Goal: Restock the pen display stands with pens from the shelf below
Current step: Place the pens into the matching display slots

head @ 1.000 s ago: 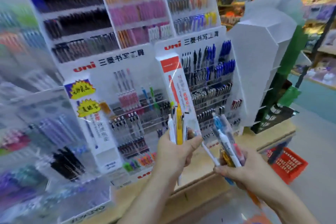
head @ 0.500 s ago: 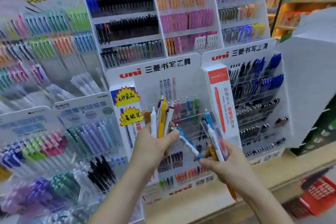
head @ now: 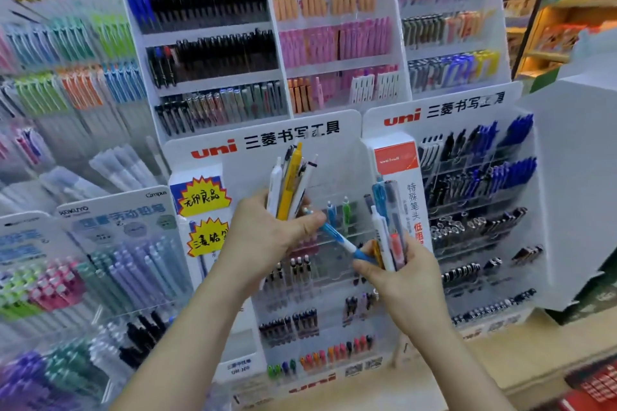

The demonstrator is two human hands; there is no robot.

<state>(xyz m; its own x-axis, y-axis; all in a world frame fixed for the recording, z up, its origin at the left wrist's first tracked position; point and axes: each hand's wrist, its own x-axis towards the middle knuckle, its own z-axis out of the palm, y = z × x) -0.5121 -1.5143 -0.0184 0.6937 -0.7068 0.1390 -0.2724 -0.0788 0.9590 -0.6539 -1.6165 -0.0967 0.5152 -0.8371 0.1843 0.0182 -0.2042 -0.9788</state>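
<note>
My left hand (head: 267, 237) grips an upright bunch of pens (head: 290, 183), white, yellow and dark ones. My right hand (head: 404, 280) holds a second bunch of pens (head: 387, 227), with blue, white and clear barrels. A blue and white pen (head: 337, 237) slants between the two hands, its top at my left thumb and its lower end in my right fingers. Both hands hover in front of the white uni display stand (head: 267, 140), whose clear tiers hold few pens in the upper rows.
A second uni stand (head: 444, 110) with blue and black pens stands to the right. Kokuyo stands (head: 117, 210) with pastel pens are at the left, taller racks behind. A wooden counter edge (head: 500, 364) runs below, a red basket (head: 597, 387) at bottom right.
The view has swung left and closer to the stands. Both hands rose with their pens, and the blue and white pen now bridges the two hands.
</note>
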